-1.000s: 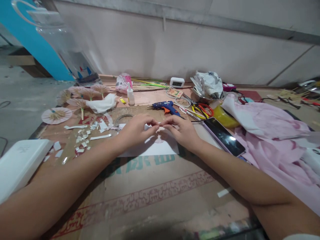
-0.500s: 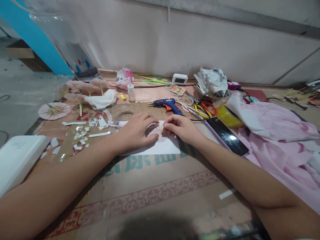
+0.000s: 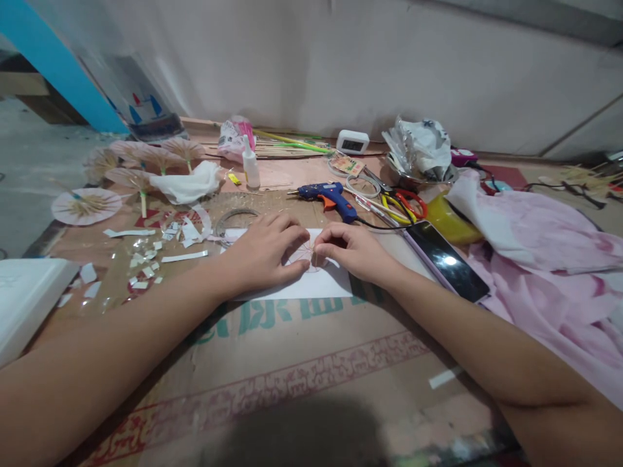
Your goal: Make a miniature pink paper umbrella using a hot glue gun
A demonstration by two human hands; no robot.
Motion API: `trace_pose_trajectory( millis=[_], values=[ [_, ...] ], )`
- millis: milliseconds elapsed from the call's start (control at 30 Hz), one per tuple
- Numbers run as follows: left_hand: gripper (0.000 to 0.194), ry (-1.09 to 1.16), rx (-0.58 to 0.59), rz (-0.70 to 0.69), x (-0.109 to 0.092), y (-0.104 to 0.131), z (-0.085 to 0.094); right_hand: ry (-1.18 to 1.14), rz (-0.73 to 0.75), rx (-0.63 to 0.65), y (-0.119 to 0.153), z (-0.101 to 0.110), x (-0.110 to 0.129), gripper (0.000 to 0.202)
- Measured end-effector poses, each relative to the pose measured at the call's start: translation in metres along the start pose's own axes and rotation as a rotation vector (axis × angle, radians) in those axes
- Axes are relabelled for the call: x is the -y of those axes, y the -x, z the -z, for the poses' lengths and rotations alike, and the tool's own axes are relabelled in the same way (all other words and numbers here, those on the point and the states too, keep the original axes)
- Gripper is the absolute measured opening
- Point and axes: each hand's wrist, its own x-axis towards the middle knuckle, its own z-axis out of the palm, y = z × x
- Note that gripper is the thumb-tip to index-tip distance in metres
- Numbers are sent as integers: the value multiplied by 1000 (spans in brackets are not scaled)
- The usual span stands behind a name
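Note:
A small pale pink paper umbrella [image 3: 305,258] with thin radiating ribs lies on a white sheet [image 3: 326,283]. At its left edge rests my left hand [image 3: 267,253], fingers apart and curved, with the thumb and fingertips touching the paper. My right hand [image 3: 351,251] pinches the thin ribs near the umbrella's centre between thumb and forefinger; its other fingers are curled. Much of the umbrella is hidden behind both hands. Similar finished-looking paper umbrellas [image 3: 87,206] stand and lie at the back left.
Behind the hands lies a blue hot glue gun [image 3: 327,198], with a glue bottle [image 3: 250,167] to its left. A phone [image 3: 445,261] and pink cloth [image 3: 545,227] lie on the right. Paper scraps [image 3: 145,264], a tape roll [image 3: 236,217] and a white box [image 3: 32,301] are on the left.
The camera view has shifted slightly. My right hand has moved a little at the umbrella's centre, still pinching there. My left hand stays at the paper's edge.

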Motion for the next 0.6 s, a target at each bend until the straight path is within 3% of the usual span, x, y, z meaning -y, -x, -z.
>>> trace_pose_trajectory(
  millis=[600],
  values=[
    [39,-35,-4,-7,1,-1,-3,117,26,15,-1,1,2,10]
  ],
)
